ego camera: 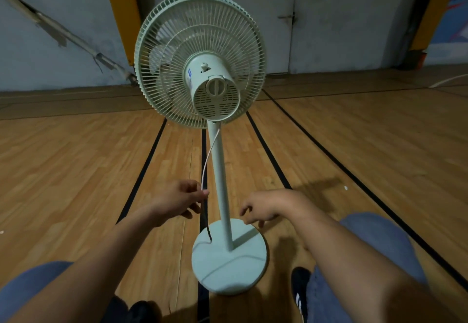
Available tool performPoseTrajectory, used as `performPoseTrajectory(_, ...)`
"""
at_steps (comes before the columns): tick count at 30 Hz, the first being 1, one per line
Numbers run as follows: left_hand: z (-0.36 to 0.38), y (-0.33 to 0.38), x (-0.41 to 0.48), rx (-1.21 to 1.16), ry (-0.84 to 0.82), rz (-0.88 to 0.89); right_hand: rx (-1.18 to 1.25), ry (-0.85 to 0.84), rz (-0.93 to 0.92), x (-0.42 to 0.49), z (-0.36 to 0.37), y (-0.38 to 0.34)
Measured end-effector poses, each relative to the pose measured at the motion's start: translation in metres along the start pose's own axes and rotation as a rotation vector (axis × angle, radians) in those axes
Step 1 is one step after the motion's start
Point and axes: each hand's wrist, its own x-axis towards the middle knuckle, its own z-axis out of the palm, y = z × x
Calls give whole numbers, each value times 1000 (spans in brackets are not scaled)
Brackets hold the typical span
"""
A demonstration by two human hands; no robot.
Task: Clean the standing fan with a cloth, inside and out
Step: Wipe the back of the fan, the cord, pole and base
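Wood floor (76, 158), fan (217, 170) between left grip (181, 200) pinching cord (206, 163) and right grip (263, 207), fingers apart.

Light: dim, warm indoor, strongest on floor (76, 160) midframe.
Shadows: soft dark patch on floor right of fan (202, 59) pole; darker pool at bottom edge, near shoe (300, 289).
Glare: faint sheen on floorboards.
Focus: fan grille fairly sharp; arms and knees soft, slightly smeared.
Distortion: wide-angle; floor lines splay outward, wall (342, 19) edges bow.
Corners: darkened.

fan blades (162, 55) blurred behind grille (228, 34)
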Motion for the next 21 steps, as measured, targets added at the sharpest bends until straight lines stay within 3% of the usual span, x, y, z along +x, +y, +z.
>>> performPoseTrajectory(2, 12, -1, -1, 141, 78, 6, 22, 20, -12, -5, -3, 2)
performPoseTrajectory(4, 25, 1, -3, 83, 116, -8, 62, 78, -24, -13, -11, 5)
performPoseTrajectory(8, 52, 18, -8, -125, 57, 9, 211, 286, -47, -36, -29, 21)
performPoseTrajectory(13, 86, 48, -5, -176, 16, 102, 413, 592, -52, -65, -37, 46)
performPoseTrajectory(21, 135, 109, 9, -223, -54, 182, 558, 938, -8, -112, -24, 102)
